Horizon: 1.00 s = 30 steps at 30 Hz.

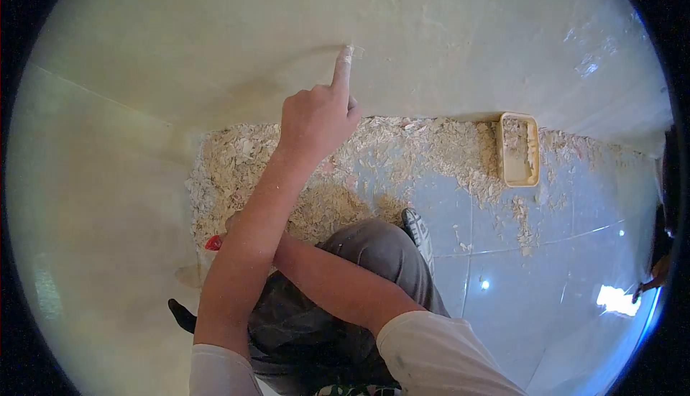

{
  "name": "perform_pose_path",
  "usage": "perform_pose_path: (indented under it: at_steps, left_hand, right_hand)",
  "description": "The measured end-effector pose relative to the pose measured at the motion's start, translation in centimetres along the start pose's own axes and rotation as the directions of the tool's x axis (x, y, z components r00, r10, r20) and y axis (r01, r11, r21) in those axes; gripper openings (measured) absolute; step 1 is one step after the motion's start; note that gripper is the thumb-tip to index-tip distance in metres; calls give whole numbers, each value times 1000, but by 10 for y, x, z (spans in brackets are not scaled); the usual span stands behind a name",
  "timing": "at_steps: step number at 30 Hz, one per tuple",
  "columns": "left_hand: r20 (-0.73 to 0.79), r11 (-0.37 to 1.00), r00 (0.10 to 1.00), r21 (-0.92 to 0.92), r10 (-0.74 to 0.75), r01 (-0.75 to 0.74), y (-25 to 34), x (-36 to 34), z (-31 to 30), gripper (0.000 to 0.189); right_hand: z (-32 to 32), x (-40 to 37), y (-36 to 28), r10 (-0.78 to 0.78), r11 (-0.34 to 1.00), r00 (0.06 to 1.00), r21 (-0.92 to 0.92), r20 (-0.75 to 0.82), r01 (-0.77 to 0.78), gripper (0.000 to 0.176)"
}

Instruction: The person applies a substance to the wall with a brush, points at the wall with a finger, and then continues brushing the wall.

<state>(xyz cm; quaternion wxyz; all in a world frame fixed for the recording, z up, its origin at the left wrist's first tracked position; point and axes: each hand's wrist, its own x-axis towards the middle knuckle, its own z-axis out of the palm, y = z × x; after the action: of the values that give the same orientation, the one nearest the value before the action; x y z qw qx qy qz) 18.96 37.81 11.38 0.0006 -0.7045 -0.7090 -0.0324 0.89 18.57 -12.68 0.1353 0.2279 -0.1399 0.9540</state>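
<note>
My left hand [320, 119] reaches up to the pale plastered wall [445, 44], its index finger stretched out and the other fingers curled in. The dusty white fingertip touches the wall beside a small mark, and nothing is held. My right arm crosses beneath the left forearm. Mostly hidden behind that forearm, my right hand [231, 222] is closed around something red [213, 242] that looks like the end of a tool handle. The rest of that object is out of sight.
Pale scraped flakes [237, 152] cover the floor along the wall. A yellowish plastic tray [537, 152] with residue stands by the wall at right. Shiny grey floor tiles [503, 274] lie right of my bent knee [374, 245]. Part of another person's hand [652, 281] shows at the right edge.
</note>
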Motion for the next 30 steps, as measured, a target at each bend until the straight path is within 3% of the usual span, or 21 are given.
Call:
perform_pose_path:
  at_steps: [1, 30]
  left_hand:
    - [-1, 1000, 1000, 0, 0, 0, -1, 0, 2, 75]
    - [-46, 996, 999, -86, 24, -27, 3, 0, 4, 70]
  right_hand:
    - [0, 3, -1, 105, 956, 994, -277, 8, -99, 34]
    - [-3, -3, 2, 133, 981, 991, -139, -29, -136, 34]
